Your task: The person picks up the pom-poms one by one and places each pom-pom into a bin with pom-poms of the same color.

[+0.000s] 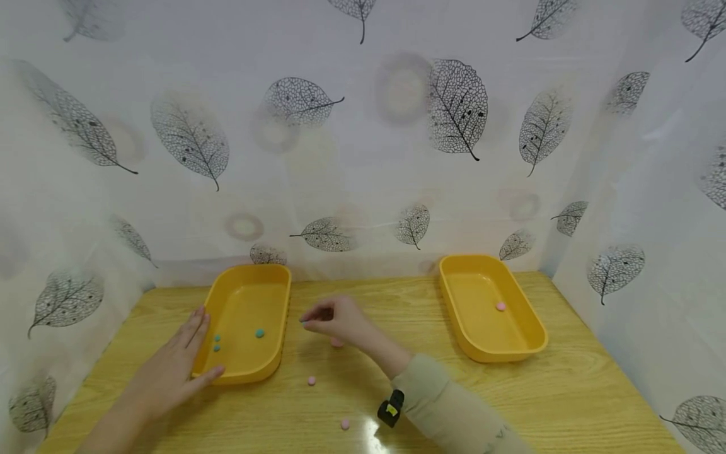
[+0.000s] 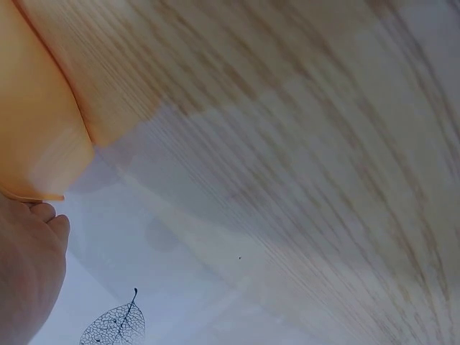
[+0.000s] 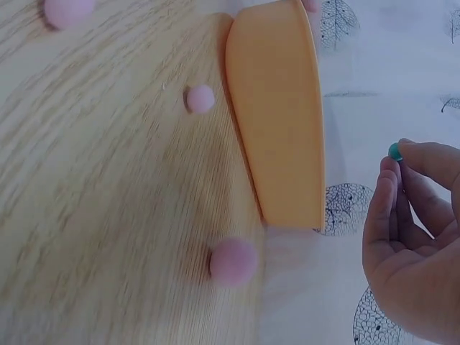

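Between thumb and fingertips my right hand (image 1: 340, 323) pinches a small teal ball (image 3: 395, 152), held above the table just right of the left yellow tray (image 1: 249, 377). My left hand (image 1: 170, 366) rests against that tray's left side, its fingers straight along the wall and the thumb at the near rim. Inside the tray lie a larger teal ball (image 1: 259, 333) and two smaller ones. Under the right hand a pink ball (image 1: 337, 342) sits on the table, partly covered in the head view. Nearer the front are two more, one pink ball (image 1: 311, 381) and another pink ball (image 1: 345, 424).
A second yellow tray (image 1: 476, 354) stands on the right of the wooden table (image 1: 573, 403) with one pink ball (image 1: 501, 306) in it. White curtains (image 1: 363, 164) with a leaf print hang behind the table and at both sides.
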A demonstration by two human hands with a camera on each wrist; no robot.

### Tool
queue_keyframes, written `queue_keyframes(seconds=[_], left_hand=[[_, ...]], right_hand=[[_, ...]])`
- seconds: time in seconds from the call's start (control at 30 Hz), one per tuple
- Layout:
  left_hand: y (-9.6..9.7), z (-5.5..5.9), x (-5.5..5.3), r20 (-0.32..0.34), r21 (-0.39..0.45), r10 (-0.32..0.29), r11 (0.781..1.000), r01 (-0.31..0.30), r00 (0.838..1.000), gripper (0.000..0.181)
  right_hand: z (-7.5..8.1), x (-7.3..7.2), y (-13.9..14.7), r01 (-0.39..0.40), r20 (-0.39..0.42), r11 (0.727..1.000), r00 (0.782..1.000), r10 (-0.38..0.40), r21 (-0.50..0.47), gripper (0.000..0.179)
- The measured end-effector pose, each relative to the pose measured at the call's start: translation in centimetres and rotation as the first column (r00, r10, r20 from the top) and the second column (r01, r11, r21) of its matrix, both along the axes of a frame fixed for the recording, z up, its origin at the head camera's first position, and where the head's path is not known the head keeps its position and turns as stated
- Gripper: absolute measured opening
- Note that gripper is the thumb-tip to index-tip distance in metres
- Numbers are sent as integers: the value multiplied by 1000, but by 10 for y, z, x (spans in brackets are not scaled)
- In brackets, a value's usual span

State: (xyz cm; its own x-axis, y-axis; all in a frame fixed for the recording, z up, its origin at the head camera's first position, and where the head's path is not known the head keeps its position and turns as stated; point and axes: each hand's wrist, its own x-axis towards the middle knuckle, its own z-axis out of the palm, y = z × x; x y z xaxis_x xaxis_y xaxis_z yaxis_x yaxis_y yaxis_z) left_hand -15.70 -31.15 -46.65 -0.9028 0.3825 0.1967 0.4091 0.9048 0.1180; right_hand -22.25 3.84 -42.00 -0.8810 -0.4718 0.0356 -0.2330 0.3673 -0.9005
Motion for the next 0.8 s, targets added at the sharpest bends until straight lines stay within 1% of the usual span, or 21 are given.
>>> queue_keyframes(seconds=[0.2, 0.33, 0.5, 0.63, 0.8], left_hand=[[0, 0, 0, 9, -1, 3, 1000, -3, 1000, 101], [0, 0, 0, 17, 0, 6, 1000, -6, 1000, 101], [-1, 0, 0, 20, 0, 11, 1000, -11, 1000, 101], [0, 1, 0, 30, 8, 13, 1000, -13, 999, 100], [0, 1, 0, 31, 13, 15, 1000, -16, 999, 100]], right_hand=[[-1, -1, -14, -23, -28, 1000, 999, 24, 17, 12], [-2, -3, -21, -37, -42, 999, 998, 37, 6, 11], [-4, -5, -31, -38, -30, 999, 999, 37, -18, 11], [-5, -7, -38, -17, -5, 1000, 1000, 17, -23, 11], [-5, -12, -45, 2, 8, 1000, 1000, -2, -25, 10]])
